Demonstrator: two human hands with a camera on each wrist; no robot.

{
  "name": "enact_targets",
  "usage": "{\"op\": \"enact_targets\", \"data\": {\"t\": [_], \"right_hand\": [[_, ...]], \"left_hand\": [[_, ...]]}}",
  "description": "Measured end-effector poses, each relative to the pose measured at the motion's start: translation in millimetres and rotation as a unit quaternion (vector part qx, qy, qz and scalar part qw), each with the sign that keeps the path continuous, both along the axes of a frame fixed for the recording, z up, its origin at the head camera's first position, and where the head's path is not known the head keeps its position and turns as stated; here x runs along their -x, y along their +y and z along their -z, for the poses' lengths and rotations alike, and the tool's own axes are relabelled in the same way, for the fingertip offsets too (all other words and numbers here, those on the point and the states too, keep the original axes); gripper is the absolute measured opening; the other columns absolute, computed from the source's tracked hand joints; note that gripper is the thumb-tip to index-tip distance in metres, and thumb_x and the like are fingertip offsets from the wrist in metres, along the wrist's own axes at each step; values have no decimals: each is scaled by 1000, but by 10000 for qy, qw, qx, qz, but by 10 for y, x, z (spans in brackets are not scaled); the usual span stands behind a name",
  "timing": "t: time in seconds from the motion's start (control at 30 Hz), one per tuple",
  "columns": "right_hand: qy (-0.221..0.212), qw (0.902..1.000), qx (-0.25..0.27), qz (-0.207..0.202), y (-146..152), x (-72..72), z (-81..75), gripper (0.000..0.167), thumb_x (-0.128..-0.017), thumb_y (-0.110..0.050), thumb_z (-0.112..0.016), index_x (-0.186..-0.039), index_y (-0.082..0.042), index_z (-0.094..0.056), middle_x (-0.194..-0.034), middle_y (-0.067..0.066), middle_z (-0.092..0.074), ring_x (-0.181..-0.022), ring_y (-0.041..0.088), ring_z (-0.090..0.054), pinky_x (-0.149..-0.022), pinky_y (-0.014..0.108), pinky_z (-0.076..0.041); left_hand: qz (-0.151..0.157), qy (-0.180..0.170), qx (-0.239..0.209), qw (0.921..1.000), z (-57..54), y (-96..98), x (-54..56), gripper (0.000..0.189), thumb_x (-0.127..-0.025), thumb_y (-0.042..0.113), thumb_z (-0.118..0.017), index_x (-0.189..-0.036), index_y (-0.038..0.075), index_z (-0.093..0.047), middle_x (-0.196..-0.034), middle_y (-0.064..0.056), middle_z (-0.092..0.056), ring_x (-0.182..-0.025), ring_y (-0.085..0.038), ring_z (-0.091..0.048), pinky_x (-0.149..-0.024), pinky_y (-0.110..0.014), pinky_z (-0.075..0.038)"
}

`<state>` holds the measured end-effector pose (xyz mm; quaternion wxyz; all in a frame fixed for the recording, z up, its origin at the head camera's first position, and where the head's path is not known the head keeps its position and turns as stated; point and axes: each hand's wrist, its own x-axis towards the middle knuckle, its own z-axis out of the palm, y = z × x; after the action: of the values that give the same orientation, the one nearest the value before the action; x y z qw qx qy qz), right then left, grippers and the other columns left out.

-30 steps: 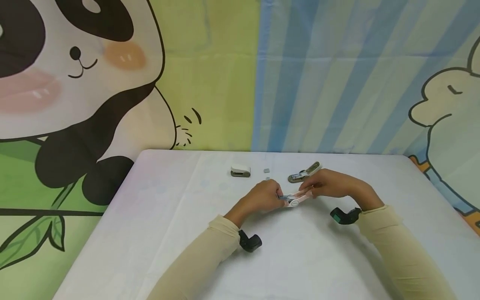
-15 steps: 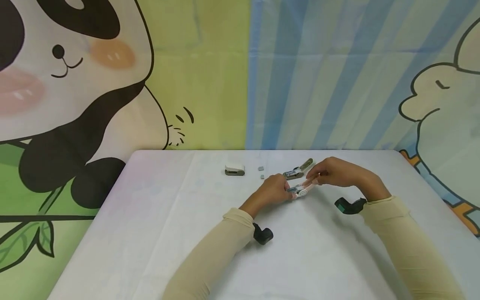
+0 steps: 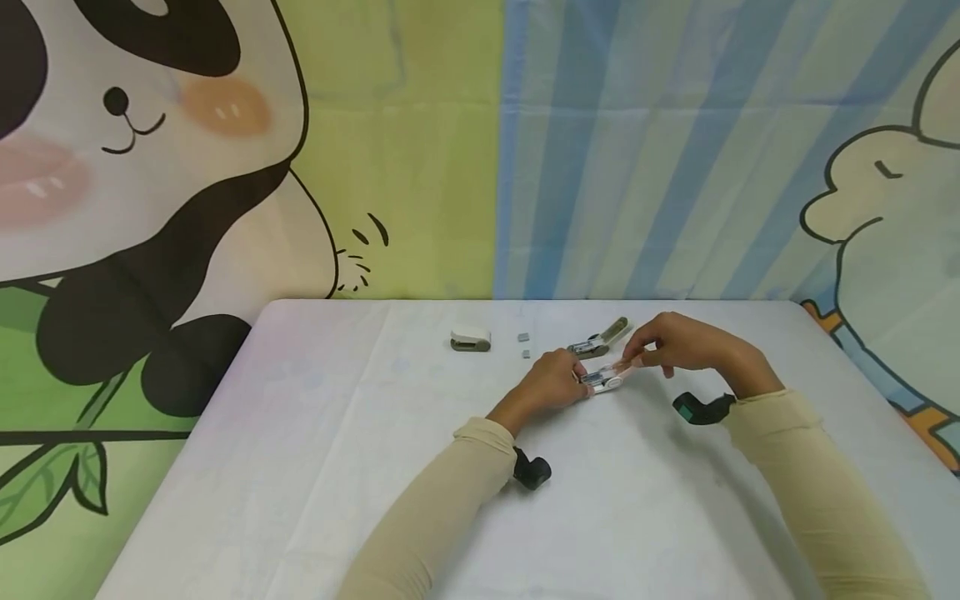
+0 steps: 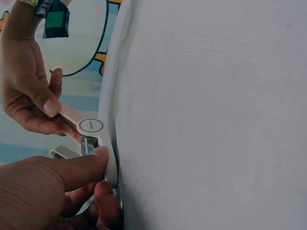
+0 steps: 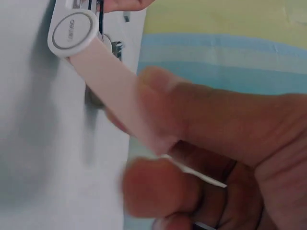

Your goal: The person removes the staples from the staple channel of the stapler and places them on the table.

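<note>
pink stapler (image 5: 104, 79), round label (image 5: 72, 30) blurred

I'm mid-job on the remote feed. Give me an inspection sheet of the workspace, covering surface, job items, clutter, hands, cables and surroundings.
Surface: white cloth-covered table, faint creases showing.
Job's things: pink-and-white stapler, swung open, metal parts showing inside.
Clutter: a second, open stapler just beyond the hands; a closed-looking white-and-grey stapler farther left; two small grey blocks between them, too small to identify surely.
Left hand: the left hand pinches one end of the pink-and-white stapler.
Right hand: the right hand grips its pink arm.
Cables: nothing seen.
Surroundings: printed backdrop behind the table, with a panda at left and blue stripes toward the right.
</note>
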<state>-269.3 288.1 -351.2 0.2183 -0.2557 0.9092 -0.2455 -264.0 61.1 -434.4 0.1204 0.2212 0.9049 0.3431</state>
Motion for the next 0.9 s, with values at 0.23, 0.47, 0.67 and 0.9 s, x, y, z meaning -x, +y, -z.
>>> {"op": "enact_targets", "data": {"t": [0.23,0.47,0.67,0.9], "right_hand": [[-439,9989,66,126,81,76,102,20,-91,0,-64,-108,-7,-73,-109,8,-68,-74,30,-59,-52,41,-51],[422,9989,220,-1,55,10,-18,23,-96,-12,-62,-118,-7,-70,-119,10,-66,-93,27,-65,-66,38,-52],[834,9898,1152,47,-236,-20,-112,25,-100,-16,-57,-120,-8,-68,-117,9,-67,-54,13,-49,-54,32,-44],[1014,9801,1688,259,-781,117,8,25,-100,-19,-56,-122,-12,-68,-123,8,-64,-72,18,-59,-66,35,-46]], "left_hand": [[-87,54,473,9988,-11,34,19,26,-85,27,-76,-106,13,-71,-95,4,-66,-74,-11,-55,-66,-27,-43],[115,-57,236,9996,-6,3,30,27,-80,29,-80,-102,15,-70,-96,4,-62,-81,-12,-55,-73,-27,-44],[422,-465,-943,9936,-39,-206,71,43,-83,29,-79,-118,10,-64,-88,1,-63,-75,-14,-58,-67,-28,-47],[-114,410,-1581,9865,-256,-709,211,31,-88,25,-74,-111,6,-68,-89,0,-64,-75,-16,-58,-63,-29,-47]]}}
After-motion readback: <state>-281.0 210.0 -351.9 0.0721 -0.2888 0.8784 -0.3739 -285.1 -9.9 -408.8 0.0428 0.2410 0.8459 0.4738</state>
